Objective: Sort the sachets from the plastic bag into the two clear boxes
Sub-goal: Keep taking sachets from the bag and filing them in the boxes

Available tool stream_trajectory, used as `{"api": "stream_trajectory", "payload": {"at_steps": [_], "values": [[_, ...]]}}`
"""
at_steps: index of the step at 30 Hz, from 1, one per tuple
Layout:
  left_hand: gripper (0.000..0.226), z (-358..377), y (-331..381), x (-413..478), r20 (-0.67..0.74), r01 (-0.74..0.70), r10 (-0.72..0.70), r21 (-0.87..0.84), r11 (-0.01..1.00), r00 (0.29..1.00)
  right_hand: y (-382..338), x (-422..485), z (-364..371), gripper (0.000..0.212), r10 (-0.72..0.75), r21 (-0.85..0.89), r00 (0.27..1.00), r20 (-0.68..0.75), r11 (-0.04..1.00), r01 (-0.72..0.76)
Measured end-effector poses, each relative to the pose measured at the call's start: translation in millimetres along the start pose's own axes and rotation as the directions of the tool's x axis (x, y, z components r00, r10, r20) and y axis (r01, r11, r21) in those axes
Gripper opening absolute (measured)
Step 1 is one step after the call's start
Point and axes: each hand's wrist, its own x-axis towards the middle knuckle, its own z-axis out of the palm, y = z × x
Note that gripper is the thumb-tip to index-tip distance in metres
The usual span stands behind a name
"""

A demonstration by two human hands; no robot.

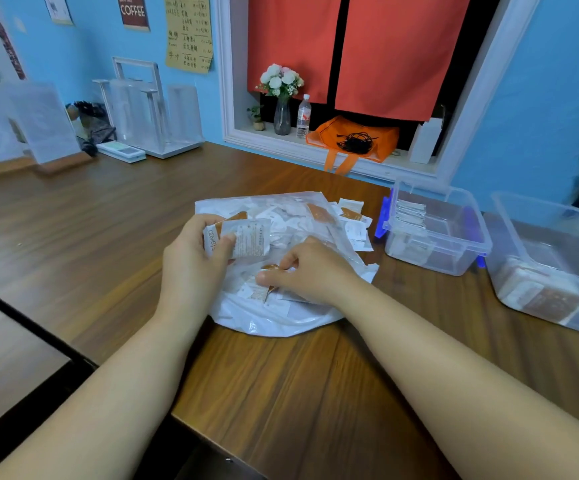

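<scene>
You face a blue wall (pixel 540 81) where a red curtain (pixel 385 46) hangs in a white-framed hatch (pixel 226 98). Below it runs the brown wood-grain worktop (pixel 281 393). The bag (pixel 274 320) lies flat at its middle, with sachets (pixel 354 220) inside it and spilling from its far right end. To the bag's right stand two clear boxes, each holding sachets: the left box (pixel 437 263), with blue clips, and the right box (pixel 558 322). Your left hand (pixel 191 265) holds a stack (pixel 250 240) of sachets above the bag, fingers curled round it. Your right hand (pixel 315 271) rests on the bag, fingers pinching an orange sachet (pixel 271 267).
</scene>
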Motion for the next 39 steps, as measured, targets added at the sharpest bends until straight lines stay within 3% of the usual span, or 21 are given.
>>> {"api": "stream_trajectory", "payload": {"at_steps": [3, 13, 20, 25, 31, 35, 37, 39], "values": [[0.011, 0, -1, 0, 0.012, -0.001, 0.001, -0.009, 1.000, 1.000, -4, 4, 7, 0.052, 0.020, 0.036, 1.000, -0.003, 0.999, -0.020], [0.015, 1, -1, -1, 0.041, -0.029, 0.029, 0.014, 0.999, 0.999, -3, 0, 7, 0.021, 0.057, 0.489, 0.998, 0.021, 0.870, -0.060], [0.013, -4, 17, -2, 0.046, -0.151, 0.151, -0.002, 0.989, 0.987, 9, -15, -19, 0.024, 0.003, 0.571, 0.999, 0.040, 0.820, -0.025], [0.014, 2, 48, 5, 0.084, -0.267, 0.267, -0.011, 0.964, 0.960, 33, -48, -61, 0.021, -0.024, 0.467, 0.998, -0.059, 0.883, 0.049], [0.017, 44, 94, -1, 0.190, -0.277, 0.306, -0.162, 0.947, 0.933, 82, -84, -86, 0.020, 0.070, 0.575, 0.969, -0.235, 0.814, 0.080], [0.020, 88, 108, -17, 0.382, -0.113, 0.224, -0.292, 0.950, 0.896, 108, -106, -91, 0.021, 0.150, 0.588, 0.946, -0.286, 0.807, 0.050], [0.020, 113, 108, -30, 0.552, 0.105, 0.103, -0.333, 0.937, 0.828, 119, -118, -92, 0.019, 0.190, 0.530, 0.937, -0.292, 0.848, -0.008], [0.021, 132, 107, -45, 0.703, 0.361, -0.024, -0.335, 0.870, 0.711, 129, -128, -92, 0.019, 0.219, 0.481, 0.926, -0.309, 0.875, -0.046]]}}
